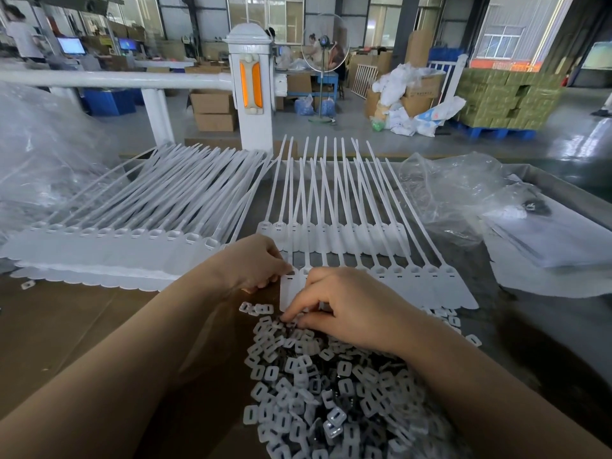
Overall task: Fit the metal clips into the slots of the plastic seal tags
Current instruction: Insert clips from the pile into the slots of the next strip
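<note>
Bright daylight from rear windows (503, 41); floor (579, 150) glare, wide-angle bending at edges.

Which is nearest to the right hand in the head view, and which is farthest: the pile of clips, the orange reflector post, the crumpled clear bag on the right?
From the right hand:
1. Pile of clips: directly under the fingertips.
2. Crumpled clear bag: farther back on the right.
3. Orange reflector post: beyond the table, centre.

A big white post with an orange strip (250, 84) stands behind the table. Brown cardboard boxes (213, 111) sit on the floor nearby. Crinkly clear plastic bags (453, 190) lie at the right.
</note>
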Action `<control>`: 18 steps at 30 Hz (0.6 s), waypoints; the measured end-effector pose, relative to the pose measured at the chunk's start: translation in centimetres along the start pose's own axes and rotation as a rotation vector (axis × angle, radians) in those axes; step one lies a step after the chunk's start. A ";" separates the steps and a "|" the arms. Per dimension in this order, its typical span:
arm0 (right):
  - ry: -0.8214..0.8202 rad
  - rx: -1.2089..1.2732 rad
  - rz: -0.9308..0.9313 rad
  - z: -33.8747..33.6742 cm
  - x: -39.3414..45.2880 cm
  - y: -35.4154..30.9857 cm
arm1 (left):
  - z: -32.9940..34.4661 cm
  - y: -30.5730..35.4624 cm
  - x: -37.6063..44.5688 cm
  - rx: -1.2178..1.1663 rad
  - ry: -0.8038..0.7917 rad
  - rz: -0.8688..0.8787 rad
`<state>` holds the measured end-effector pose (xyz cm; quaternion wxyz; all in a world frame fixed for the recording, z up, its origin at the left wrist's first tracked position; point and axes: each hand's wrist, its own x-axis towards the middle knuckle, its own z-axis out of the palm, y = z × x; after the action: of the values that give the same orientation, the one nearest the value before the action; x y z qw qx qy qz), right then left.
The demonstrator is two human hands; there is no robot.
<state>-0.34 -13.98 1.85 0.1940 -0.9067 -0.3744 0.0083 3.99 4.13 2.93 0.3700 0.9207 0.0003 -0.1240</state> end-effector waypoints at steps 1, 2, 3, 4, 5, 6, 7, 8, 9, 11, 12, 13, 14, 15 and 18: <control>0.000 0.003 0.004 0.0 0.0 0.0 | 0.0 -0.1 -0.1 -0.002 0.003 0.012; 0.001 0.006 0.008 0.0 0.1 0.1 | 0.0 -0.1 -0.2 -0.001 0.013 0.033; 0.009 0.017 0.015 0.0 0.1 0.1 | 0.0 -0.1 -0.2 -0.002 0.032 0.064; 0.031 0.043 0.027 -0.1 0.1 0.1 | 0.0 -0.1 -0.2 -0.018 0.053 0.102; 0.073 0.087 0.049 -0.1 0.1 0.1 | -0.1 0.0 -0.3 -0.055 0.067 0.138; 0.133 0.149 0.082 -0.3 0.2 0.2 | -0.2 0.2 -0.4 -0.107 0.062 0.168; 0.204 0.221 0.125 -0.4 0.2 0.3 | -0.4 0.5 -0.5 -0.163 0.036 0.192; 0.276 0.295 0.175 -0.6 0.2 0.5 | -0.4 0.8 -0.6 -0.218 -0.005 0.208; 0.341 0.368 0.226 -0.9 0.1 0.7 | -0.4 1.0 -0.7 -0.274 -0.051 0.215; 0.431 0.502 0.317 -1.2 0.1 1.2 | -0.3 1.4 -1.0 -0.377 -0.133 0.209; 0.451 0.558 0.348 -1.3 0.0 1.4 | -0.3 1.5 -1.1 -0.416 -0.163 0.205; 0.461 0.599 0.373 -1.3 0.0 1.5 | -0.2 1.5 -1.1 -0.445 -0.189 0.205; 0.465 0.628 0.398 -1.3 0.0 1.6 | -0.2 1.6 -1.2 -0.468 -0.210 0.205; 0.467 0.651 0.418 -1.3 0.1 1.7 | -0.3 1.6 -1.2 -0.485 -0.223 0.204; 0.472 0.693 0.442 -1.2 0.2 1.7 | -0.5 1.6 -1.2 -0.547 -0.239 0.194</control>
<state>1.15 -15.39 2.38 0.5585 -0.8236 -0.0935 -0.0323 3.03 3.40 4.62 0.6113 0.7618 -0.0974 -0.1907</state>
